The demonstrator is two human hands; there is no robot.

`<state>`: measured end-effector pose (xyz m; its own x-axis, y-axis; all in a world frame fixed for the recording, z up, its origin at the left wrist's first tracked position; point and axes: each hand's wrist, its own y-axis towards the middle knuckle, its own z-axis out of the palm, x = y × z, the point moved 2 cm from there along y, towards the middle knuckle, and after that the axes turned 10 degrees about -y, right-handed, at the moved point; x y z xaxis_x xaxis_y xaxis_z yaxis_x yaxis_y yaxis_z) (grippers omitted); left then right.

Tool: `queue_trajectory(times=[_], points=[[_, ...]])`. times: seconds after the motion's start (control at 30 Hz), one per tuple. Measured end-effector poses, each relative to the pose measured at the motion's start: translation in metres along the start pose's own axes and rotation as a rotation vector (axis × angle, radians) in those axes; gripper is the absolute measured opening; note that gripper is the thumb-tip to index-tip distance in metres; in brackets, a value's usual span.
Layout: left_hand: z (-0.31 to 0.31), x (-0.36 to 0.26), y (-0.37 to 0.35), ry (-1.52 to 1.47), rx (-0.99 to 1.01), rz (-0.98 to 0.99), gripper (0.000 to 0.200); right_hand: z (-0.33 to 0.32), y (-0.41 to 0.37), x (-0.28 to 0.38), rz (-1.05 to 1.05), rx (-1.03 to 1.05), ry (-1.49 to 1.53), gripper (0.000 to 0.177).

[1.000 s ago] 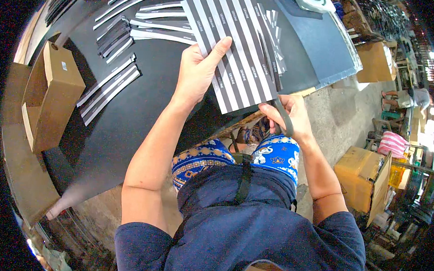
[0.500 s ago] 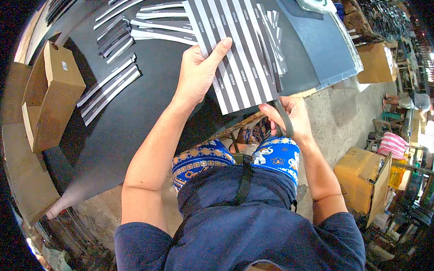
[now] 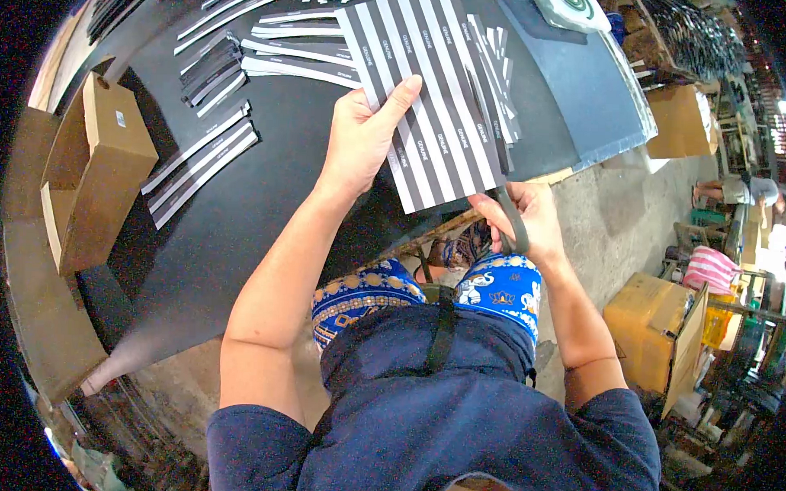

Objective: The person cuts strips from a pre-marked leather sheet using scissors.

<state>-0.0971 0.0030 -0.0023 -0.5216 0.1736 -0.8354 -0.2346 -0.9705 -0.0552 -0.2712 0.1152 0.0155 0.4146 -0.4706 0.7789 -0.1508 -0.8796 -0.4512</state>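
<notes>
My left hand [image 3: 359,140] grips the left edge of a black-and-white striped sheet [image 3: 433,91] with small printed words, held over the black table [image 3: 238,205]. At the sheet's lower right corner my right hand [image 3: 525,222] is closed on the dark handles of scissors [image 3: 507,210], whose blades run up along the sheet's right edge. Cut striped strips [image 3: 300,47] lie on the table above my left hand, and more strips [image 3: 201,161] lie to its left.
An open cardboard box [image 3: 88,170] stands at the table's left edge. A grey board [image 3: 589,88] covers the table's right part. Cardboard boxes [image 3: 658,328] and clutter fill the floor at right, where another person [image 3: 746,189] sits far off.
The striped sheet and both hands sit slightly higher and to the right in view; the scissors stay at the sheet's lower right corner.
</notes>
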Motion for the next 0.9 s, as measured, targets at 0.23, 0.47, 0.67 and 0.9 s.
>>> queue_trajectory(times=[0.23,0.47,0.67,0.9], points=[[0.0013,-0.0013,-0.0008,-0.027,0.005,-0.007,0.024,0.0004,-0.0001,0.0014,-0.014,-0.031,-0.02,0.033],[0.0009,-0.0007,-0.0009,-0.03,0.008,-0.009,0.023,-0.0008,-0.0021,0.0059,-0.042,-0.026,-0.07,0.034],[0.0002,0.0006,-0.0001,-0.034,0.007,-0.015,0.023,-0.0013,0.0012,-0.0001,-0.034,-0.018,-0.081,0.034],[-0.0001,0.0013,0.0005,-0.05,0.003,-0.025,0.023,-0.0016,0.0002,0.0025,-0.02,-0.024,-0.108,0.034]])
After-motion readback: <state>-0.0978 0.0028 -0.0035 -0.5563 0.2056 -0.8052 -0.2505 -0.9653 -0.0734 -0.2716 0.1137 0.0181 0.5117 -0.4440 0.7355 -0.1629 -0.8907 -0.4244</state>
